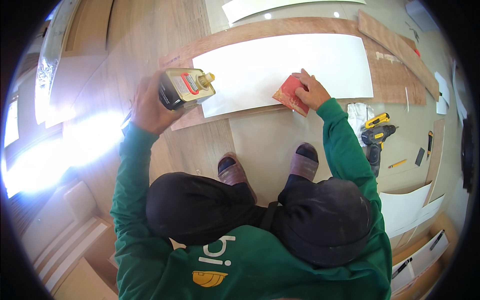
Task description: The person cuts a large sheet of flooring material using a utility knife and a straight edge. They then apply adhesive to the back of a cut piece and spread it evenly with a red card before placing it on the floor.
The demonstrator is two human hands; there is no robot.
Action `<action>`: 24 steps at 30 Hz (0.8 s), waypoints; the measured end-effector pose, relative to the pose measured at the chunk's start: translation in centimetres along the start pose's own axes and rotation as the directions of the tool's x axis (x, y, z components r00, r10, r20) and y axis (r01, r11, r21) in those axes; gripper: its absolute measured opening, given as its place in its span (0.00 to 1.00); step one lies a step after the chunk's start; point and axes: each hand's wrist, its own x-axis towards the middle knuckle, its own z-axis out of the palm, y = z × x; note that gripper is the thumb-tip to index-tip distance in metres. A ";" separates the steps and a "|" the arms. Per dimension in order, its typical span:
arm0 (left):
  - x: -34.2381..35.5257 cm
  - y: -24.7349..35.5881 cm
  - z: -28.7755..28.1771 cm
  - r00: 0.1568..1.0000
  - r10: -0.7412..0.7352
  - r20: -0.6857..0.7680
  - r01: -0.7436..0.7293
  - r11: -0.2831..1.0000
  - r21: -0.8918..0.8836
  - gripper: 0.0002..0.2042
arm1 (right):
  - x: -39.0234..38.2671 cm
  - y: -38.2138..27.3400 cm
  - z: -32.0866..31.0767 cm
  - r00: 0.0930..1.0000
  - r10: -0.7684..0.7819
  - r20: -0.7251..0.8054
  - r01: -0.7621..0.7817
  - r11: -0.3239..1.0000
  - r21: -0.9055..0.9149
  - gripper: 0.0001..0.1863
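Note:
My left hand [148,111] is closed around a rectangular metal can [176,95] with a black side, a gold top, a red handle and a yellow-stained spout. It holds the can tilted, spout to the right, over the left end of a long white sheet [240,62]. My right hand [316,92] grips a flat red piece [289,96] with a worn, tan-smeared face, probably a spreader, over the sheet's near edge. Beneath the sheet lies a wider plywood board [395,82]. Whether anything flows from the spout cannot be made out.
To the right lie a cordless drill [377,136], a yellow tool [377,120] on a white cloth, a pencil [398,163] and a utility knife [430,142]. A wooden strip [397,55] crosses the board's right end. My sandalled feet [234,172] stand near its front edge.

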 end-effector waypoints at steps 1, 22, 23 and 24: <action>0.1 0.2 -0.1 1.000 -0.005 -0.001 0.005 1.000 0.004 0.44 | 0.1 0.4 0.2 1.000 -0.014 -0.003 0.014 1.000 0.003 0.31; 5.2 4.6 -1.3 0.969 0.243 0.044 -0.245 0.969 0.035 0.42 | -0.4 0.4 -0.7 0.998 -0.057 -0.003 0.057 0.995 0.078 0.21; 5.9 5.4 -1.6 0.960 0.277 0.033 -0.278 0.960 0.027 0.42 | -0.4 0.7 -0.7 0.994 -0.110 0.027 0.111 0.994 -0.019 0.21; 6.7 6.2 -1.7 0.950 0.313 0.006 -0.313 0.949 0.024 0.42 | -0.4 1.0 -0.9 0.986 -0.158 0.060 0.164 0.980 -0.115 0.21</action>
